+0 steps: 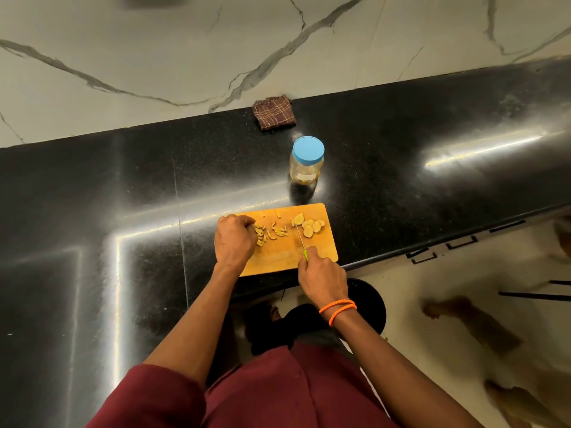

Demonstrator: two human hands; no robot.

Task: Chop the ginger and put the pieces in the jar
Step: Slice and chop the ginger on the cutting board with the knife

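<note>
Now a knife (301, 239) is gripped by the right hand (321, 273), its blade resting on the board (321, 242). Cut ginger sticks (272, 232) are held down by the curled left hand (233, 239). Ginger slices (310, 226) lie beside the blade. The jar (306, 160), lid on, stands just behind the board.

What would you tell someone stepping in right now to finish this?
Left hand: fingers curled at the cut strips, at the board's left end; whether it grips any is unclear.
Right hand: holds the knife, blade between strips and slices.
Jar: behind the board, blue lid on.
Done: ginger sliced, part cut into strips.
Left: cut the slices, open the jar, put all pieces in.
</note>
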